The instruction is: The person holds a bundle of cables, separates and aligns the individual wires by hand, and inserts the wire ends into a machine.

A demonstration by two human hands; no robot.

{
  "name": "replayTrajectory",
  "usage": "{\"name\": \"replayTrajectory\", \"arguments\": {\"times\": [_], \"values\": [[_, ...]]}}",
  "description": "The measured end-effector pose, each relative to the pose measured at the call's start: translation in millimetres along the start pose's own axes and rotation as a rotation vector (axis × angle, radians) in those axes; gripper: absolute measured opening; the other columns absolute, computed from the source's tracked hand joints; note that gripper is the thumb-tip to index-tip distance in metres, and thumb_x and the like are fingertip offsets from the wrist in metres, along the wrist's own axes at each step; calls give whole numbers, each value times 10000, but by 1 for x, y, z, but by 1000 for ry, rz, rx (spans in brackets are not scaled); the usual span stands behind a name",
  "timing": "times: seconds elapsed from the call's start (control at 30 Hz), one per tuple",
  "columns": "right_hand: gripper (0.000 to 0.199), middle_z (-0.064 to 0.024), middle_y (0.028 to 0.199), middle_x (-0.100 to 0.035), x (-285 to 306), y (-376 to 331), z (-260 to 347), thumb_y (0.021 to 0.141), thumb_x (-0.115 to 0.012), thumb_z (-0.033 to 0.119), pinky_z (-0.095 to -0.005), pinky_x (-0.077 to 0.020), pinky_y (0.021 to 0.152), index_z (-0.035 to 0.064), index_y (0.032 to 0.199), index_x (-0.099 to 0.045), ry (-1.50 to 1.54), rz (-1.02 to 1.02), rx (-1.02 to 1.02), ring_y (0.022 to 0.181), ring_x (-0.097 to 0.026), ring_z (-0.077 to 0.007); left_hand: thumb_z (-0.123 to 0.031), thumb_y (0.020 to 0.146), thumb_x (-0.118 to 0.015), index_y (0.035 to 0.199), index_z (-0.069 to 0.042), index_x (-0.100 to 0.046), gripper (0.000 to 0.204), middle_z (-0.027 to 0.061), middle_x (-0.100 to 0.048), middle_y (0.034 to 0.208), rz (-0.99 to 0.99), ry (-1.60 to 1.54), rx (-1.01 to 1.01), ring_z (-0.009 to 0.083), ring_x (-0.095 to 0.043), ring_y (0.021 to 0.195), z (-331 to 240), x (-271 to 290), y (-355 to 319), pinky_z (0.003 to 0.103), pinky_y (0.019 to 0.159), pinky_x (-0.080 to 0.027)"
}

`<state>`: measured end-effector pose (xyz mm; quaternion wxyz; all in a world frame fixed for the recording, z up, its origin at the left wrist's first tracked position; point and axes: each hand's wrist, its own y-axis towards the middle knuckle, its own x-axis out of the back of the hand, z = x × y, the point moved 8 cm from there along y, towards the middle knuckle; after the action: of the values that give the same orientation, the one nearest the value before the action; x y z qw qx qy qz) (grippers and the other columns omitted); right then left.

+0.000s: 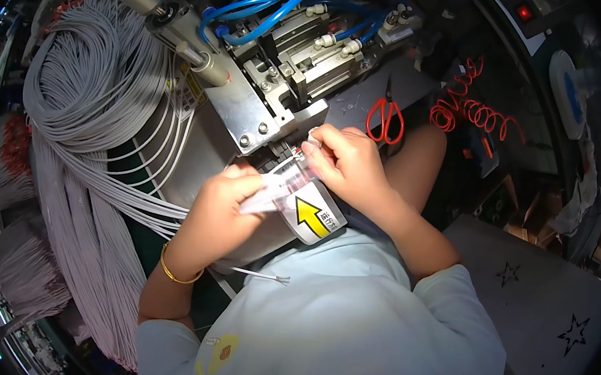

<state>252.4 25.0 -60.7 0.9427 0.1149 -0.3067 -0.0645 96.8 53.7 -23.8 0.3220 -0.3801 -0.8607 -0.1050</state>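
Head view, left fingers [241, 184] clamping whitish strip [263, 195], right fingers [329, 141] pinching white piece [312, 137], metal machine [237, 113] ahead, grey cables [94, 93]

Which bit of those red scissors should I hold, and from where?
I'd hold the scissors by the red handle loops, coming from the wearer's side. The loops lie nearer the wearer and look made for fingers, while the dark blades point away, so that way should be safest.
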Motion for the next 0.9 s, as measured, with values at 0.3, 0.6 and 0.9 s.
{"name": "replayTrajectory", "arguments": {"times": [0.3,0.6,0.9], "values": [[116,-62,770,-611,6,-1,46,773,-712,76,-351,-410,759,41,830,-617,138,-101,289,715,-570,-226,-76,782,-749,929,0,-694,174,58,-622,651,24,-301,305,87,-539,594,6,11,-1,254,562,-431],[115,-73,785,-618,-3,-1,52,774,-704,53,-340,-430,765,17,840,-618,288,4,286,757,-581,-239,-99,777,-775,865,18,-666,183,34,-634,696,18,-241,286,66,-516,601,9,11,-4,240,562,-426],[90,-89,815,-641,-1,2,42,783,-678,3,-291,-463,617,-15,847,-618,584,107,-13,737,-585,-217,-73,861,-705,886,16,-639,113,16,-636,763,15,-591,398,66,-562,594,15,0,-5,221,552,-457]]}}
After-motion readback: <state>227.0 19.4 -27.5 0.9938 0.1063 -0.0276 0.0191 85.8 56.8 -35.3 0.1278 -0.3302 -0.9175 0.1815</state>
